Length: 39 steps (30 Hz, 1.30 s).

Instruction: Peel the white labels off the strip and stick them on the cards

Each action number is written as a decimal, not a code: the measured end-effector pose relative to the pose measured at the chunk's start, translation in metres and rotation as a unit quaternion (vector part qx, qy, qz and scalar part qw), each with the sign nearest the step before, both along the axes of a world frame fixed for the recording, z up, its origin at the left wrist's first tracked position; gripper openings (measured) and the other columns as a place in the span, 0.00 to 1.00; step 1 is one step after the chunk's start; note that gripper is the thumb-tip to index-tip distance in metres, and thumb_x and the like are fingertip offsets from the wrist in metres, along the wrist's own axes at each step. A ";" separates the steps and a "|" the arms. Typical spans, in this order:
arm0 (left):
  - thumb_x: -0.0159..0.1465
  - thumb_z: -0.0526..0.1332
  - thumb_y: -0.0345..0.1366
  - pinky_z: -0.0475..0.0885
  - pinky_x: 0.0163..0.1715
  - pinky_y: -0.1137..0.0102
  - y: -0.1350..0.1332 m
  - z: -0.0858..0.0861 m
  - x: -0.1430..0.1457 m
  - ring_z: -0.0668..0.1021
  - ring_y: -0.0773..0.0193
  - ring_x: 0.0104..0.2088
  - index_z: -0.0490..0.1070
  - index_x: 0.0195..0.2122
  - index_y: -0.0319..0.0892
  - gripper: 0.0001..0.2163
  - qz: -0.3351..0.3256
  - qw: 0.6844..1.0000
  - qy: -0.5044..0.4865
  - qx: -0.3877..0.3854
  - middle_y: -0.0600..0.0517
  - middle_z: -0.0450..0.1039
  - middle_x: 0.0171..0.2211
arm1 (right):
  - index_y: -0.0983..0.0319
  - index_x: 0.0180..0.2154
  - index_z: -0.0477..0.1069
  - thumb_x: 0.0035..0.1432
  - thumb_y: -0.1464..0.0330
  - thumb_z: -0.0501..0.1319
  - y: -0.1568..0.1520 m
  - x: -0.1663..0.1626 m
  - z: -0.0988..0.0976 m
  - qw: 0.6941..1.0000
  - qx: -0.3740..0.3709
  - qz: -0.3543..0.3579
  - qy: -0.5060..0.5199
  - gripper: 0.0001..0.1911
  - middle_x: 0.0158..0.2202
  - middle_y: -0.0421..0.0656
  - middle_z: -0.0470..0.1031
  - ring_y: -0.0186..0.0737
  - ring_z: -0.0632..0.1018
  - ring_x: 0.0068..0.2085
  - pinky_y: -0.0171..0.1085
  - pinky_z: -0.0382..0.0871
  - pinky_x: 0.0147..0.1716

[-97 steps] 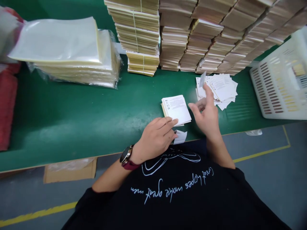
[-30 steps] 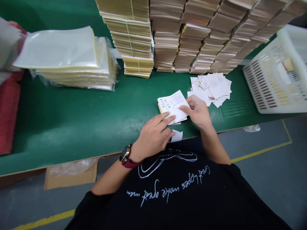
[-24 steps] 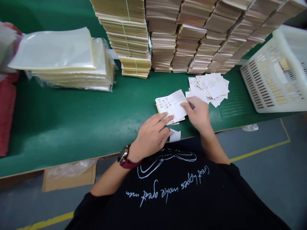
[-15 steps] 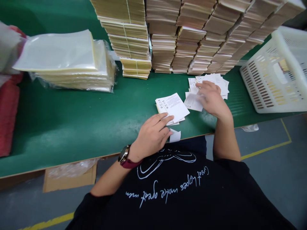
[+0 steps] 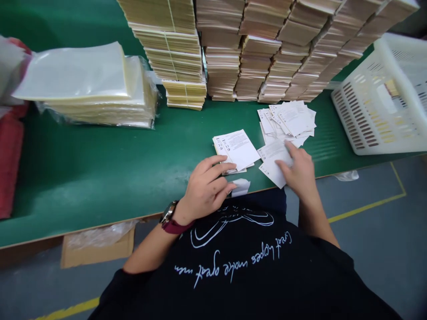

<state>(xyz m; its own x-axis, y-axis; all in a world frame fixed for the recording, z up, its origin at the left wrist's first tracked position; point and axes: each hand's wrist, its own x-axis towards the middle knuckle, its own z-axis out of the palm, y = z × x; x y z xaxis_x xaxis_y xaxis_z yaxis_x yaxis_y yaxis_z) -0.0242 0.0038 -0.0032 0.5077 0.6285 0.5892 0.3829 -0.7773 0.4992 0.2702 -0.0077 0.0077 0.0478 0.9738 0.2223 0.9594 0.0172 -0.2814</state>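
Observation:
My left hand point(image 5: 208, 184) has its fingers spread, the tips resting on the near edge of a small stack of white printed cards point(image 5: 240, 149). A small white slip of paper point(image 5: 240, 187) lies by its thumb at the table's front edge. My right hand point(image 5: 300, 171) grips a white printed card point(image 5: 274, 172) at its right side, thumb on top; the fingers beneath are hidden. Another printed card partly overlaps it under the index finger. Beyond this hand, a loose, fanned pile of similar cards point(image 5: 295, 119) lies on the green table point(image 5: 133, 164).
Tall bundles of stacked paper point(image 5: 222, 71) stand along the back, a string-tied column point(image 5: 185, 93) at their left. Plastic-wrapped sheets point(image 5: 83, 73) lie on the left, near a red item point(image 5: 10, 164). A white slotted basket point(image 5: 353, 111) stands at the right.
My right hand has come back from the loose pile toward the table's front edge, with a printed card. The left hand has stayed by the small stack.

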 end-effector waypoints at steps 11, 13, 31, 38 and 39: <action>0.67 0.58 0.36 0.72 0.48 0.58 -0.001 0.005 0.010 0.75 0.60 0.48 0.70 0.29 0.42 0.09 0.017 0.998 -0.041 -0.035 0.51 0.78 0.40 | 0.56 0.38 0.73 0.60 0.68 0.61 -0.025 -0.073 0.020 0.896 0.007 0.245 0.370 0.04 0.33 0.39 0.76 0.39 0.76 0.39 0.44 0.71 0.43; 0.66 0.58 0.36 0.71 0.50 0.55 -0.005 0.008 0.008 0.74 0.57 0.51 0.72 0.38 0.43 0.05 0.057 0.998 -0.030 -0.024 0.48 0.76 0.48 | 0.57 0.33 0.72 0.60 0.69 0.61 -0.023 -0.076 0.017 0.888 -0.003 0.207 0.412 0.02 0.32 0.39 0.74 0.37 0.75 0.36 0.42 0.71 0.39; 0.64 0.56 0.31 0.73 0.40 0.63 -0.013 0.011 0.022 0.77 0.62 0.40 0.72 0.34 0.44 0.06 0.043 0.999 -0.008 0.025 0.52 0.78 0.33 | 0.57 0.35 0.70 0.58 0.68 0.62 -0.018 -0.076 0.024 0.862 -0.051 0.223 0.453 0.02 0.47 0.43 0.75 0.42 0.75 0.50 0.48 0.69 0.53; 0.64 0.56 0.29 0.72 0.39 0.65 -0.014 0.018 0.019 0.76 0.64 0.38 0.72 0.33 0.44 0.06 0.026 0.999 -0.021 0.006 0.53 0.77 0.31 | 0.56 0.44 0.68 0.58 0.64 0.63 -0.023 -0.080 0.024 0.836 -0.071 0.237 0.489 0.12 0.49 0.44 0.75 0.43 0.75 0.51 0.47 0.71 0.51; 0.63 0.56 0.29 0.72 0.38 0.65 -0.014 0.017 0.019 0.76 0.64 0.38 0.71 0.33 0.44 0.06 0.026 0.999 -0.021 0.008 0.53 0.77 0.31 | 0.55 0.44 0.70 0.58 0.65 0.63 -0.024 -0.080 0.024 0.841 -0.065 0.245 0.478 0.11 0.48 0.43 0.75 0.43 0.76 0.50 0.47 0.71 0.50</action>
<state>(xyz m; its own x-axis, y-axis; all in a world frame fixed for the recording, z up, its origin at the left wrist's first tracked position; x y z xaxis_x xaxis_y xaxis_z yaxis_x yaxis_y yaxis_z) -0.0049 -0.0098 0.0140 0.4484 0.6440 0.6198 0.4021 -0.7647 0.5036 0.1901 -0.0312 0.0312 -0.2707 0.9415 0.2006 0.1802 0.2543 -0.9502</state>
